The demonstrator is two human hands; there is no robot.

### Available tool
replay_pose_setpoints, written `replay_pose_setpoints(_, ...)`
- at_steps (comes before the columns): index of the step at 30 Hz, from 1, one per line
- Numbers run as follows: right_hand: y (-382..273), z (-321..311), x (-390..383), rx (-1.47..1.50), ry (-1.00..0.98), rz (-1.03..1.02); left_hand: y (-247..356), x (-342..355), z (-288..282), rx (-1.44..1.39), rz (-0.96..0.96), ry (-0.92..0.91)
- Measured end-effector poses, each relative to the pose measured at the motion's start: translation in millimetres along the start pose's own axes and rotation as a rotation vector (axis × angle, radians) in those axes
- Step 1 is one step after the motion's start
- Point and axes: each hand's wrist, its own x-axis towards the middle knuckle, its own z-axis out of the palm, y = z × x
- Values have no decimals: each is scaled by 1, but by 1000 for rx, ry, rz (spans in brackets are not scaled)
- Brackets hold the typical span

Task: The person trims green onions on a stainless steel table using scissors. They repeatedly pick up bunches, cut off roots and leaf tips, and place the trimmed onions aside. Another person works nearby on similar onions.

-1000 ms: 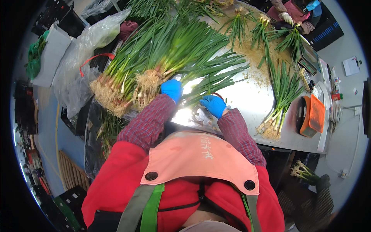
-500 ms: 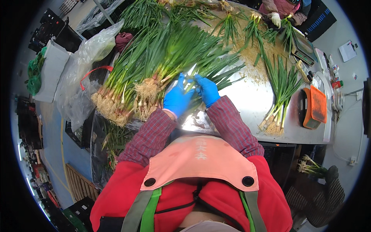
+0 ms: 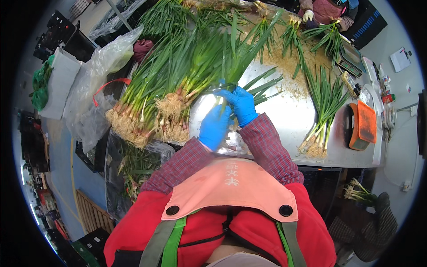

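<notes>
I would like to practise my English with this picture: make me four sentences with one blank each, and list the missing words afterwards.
1. The left hand and right hand are both gloved in the colour ____.
2. The plastic bag is on the ____ side of the picture.
3. On the table, the right-hand bunch points its ____ toward the picture's lower edge.
4. The co-worker's hand is gloved in the colour ____.

Missing words: blue; left; roots; white.

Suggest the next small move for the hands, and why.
Probably steady the green stalks with the right hand and draw the left hand down their lower ends: the right appears closed partway up, leaves fanning beyond it, while the left, slightly blurred, sits just below.
</notes>
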Motion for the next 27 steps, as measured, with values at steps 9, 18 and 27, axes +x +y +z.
replay_pose_setpoints(9,-1,-8,-13,12,-98,-7,32,58,-58,-188,-56,269)
replay_pose_setpoints(18,19,-4,-9,-188,-61,24,13,86,-33,-729,-113,-355)
replay_pose_setpoints(27,54,-36,12,-395,-183,-5,-7,109,-47,-932,-122,-150)
